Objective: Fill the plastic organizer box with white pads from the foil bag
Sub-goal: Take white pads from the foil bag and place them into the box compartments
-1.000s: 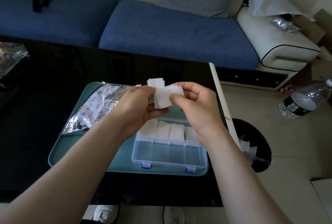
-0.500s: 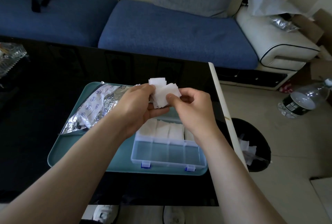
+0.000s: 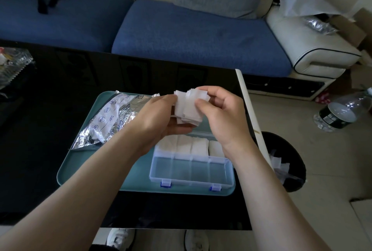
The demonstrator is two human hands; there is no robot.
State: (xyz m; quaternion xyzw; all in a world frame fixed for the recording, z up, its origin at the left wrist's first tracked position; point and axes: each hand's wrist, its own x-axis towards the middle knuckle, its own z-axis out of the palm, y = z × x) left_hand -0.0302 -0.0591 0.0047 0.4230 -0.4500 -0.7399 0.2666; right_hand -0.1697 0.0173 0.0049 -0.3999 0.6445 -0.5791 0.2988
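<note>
While the left hand (image 3: 159, 113) and right hand (image 3: 223, 117) together pinch a stack of white pads (image 3: 189, 109), the plastic organizer box (image 3: 191, 170) lies at 6 o'clock, long axis 9-to-3, near row empty, foil bag (image 3: 108, 121) at 9 o'clock

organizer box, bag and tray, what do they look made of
Organizer box: clear, slightly glossy hard plastic; the surface beneath shows through its empty compartments.
Bag: crinkled silvery foil with shiny creases and a printed white panel.
Tray: smooth, matte teal with rounded corners, probably plastic or silicone; the look leaves that open.
</note>
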